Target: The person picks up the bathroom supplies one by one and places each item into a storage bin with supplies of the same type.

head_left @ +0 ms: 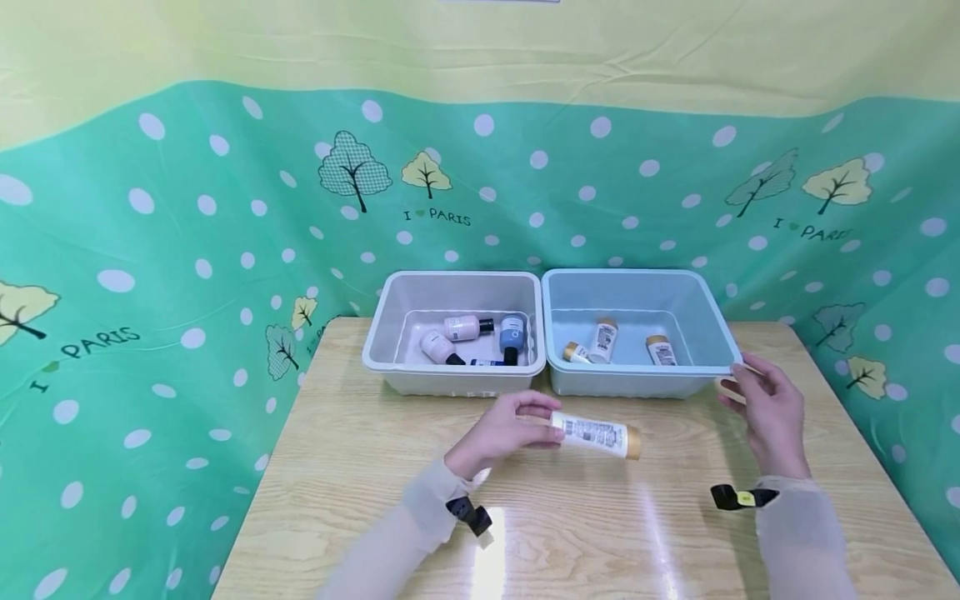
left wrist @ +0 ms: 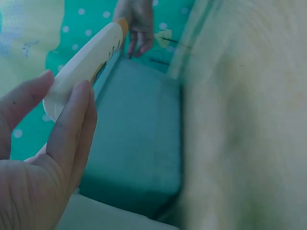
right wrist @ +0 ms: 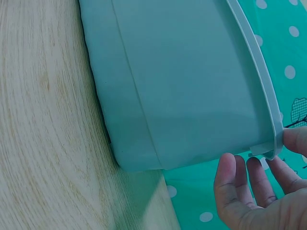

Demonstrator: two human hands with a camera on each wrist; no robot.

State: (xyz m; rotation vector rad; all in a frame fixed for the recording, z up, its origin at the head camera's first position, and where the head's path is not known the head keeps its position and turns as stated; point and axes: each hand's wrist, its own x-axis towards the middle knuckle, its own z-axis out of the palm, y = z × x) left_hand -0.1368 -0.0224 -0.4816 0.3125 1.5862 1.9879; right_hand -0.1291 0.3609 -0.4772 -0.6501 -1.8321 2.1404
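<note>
My left hand (head_left: 512,429) pinches the base end of a white bottle with a gold cap (head_left: 592,435) between thumb and fingers. The bottle lies almost level in front of the bins, its cap pointing right; the left wrist view shows its narrow side and orange-gold cap. At the front right corner of the light blue bin (head_left: 637,370), my right hand (head_left: 768,408) holds the rim, thumb on top and fingertips under the lip in the right wrist view. Inside that bin lie three similar white bottles with gold caps, one of them a white bottle (head_left: 603,342) leaning near the middle.
A grey bin (head_left: 450,367) stands directly left of the blue one. It contains pink bottles (head_left: 461,327) and blue bottles (head_left: 512,332) with black caps. Both bins rest on a wooden table (head_left: 360,467), and a green dotted curtain (head_left: 450,183) hangs close behind them.
</note>
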